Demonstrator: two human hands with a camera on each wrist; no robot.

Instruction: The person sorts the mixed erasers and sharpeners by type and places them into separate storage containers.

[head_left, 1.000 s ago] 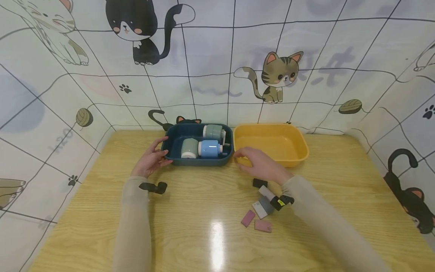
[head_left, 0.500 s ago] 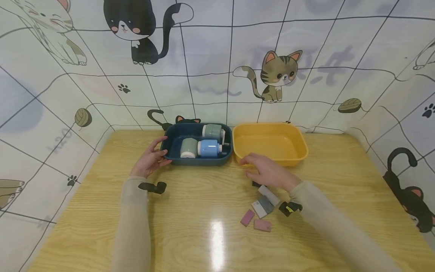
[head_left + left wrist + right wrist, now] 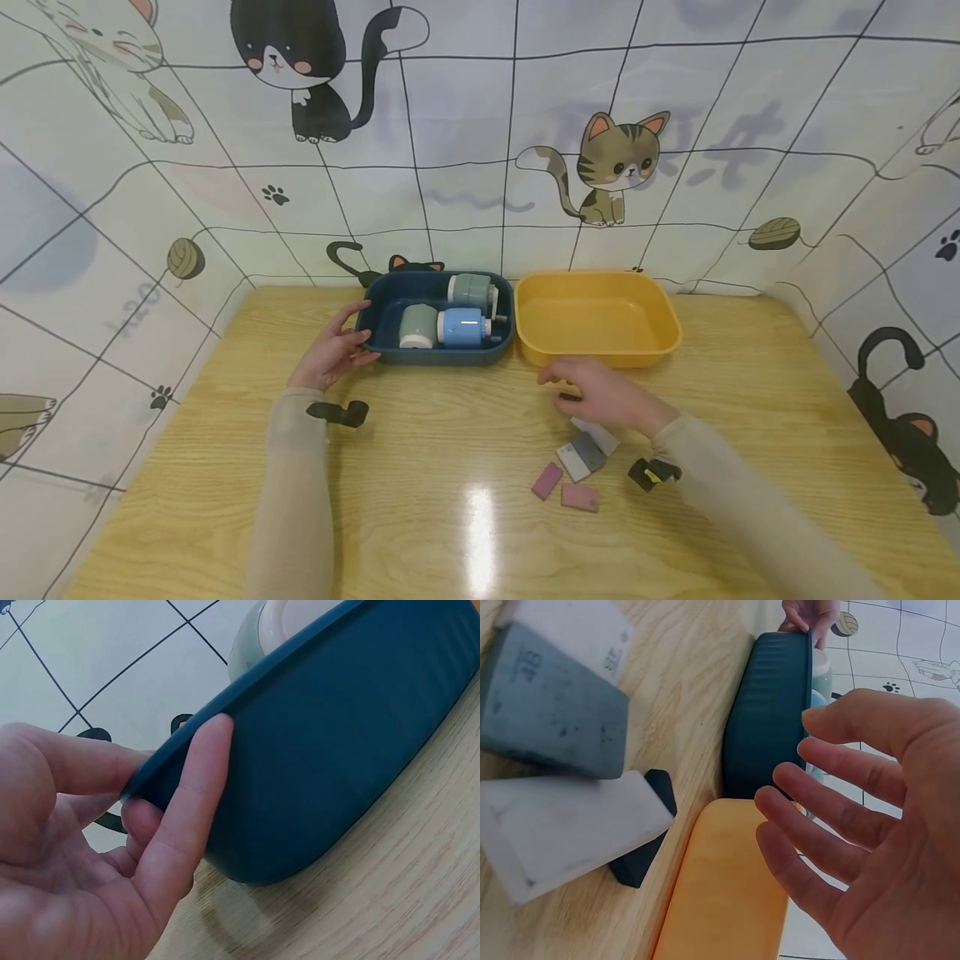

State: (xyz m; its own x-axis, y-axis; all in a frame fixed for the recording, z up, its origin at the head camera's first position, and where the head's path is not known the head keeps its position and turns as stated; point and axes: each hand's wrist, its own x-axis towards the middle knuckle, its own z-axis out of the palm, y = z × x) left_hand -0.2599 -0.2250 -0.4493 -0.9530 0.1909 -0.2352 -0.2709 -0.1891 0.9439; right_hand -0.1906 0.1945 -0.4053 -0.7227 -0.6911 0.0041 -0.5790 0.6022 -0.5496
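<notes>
My left hand (image 3: 330, 354) holds the left end of a dark blue bin (image 3: 442, 357); in the left wrist view its fingers pinch the rim (image 3: 217, 705). Inside lie a blue hand-crank pencil sharpener (image 3: 461, 327) and two green ones, a front one (image 3: 418, 325) and a rear one (image 3: 470, 291), on their sides. My right hand (image 3: 600, 393) hovers with nothing in it, fingers loosely bent, in front of a yellow bin (image 3: 600, 360). Below it lie erasers: a black one (image 3: 649, 847), white ones (image 3: 570, 829) and a grey one (image 3: 551, 709) marked 4B.
Two pink erasers, one tilted (image 3: 547, 481) and one nearer the front (image 3: 580, 497), lie closest to me. Both bins stand side by side at the back of the wooden table (image 3: 420, 467), against a wall (image 3: 465, 108) with printed cats.
My right hand has moved back toward me and to the right, from the yellow bin's front left corner to above the erasers. My left hand and both bins have stayed in place.
</notes>
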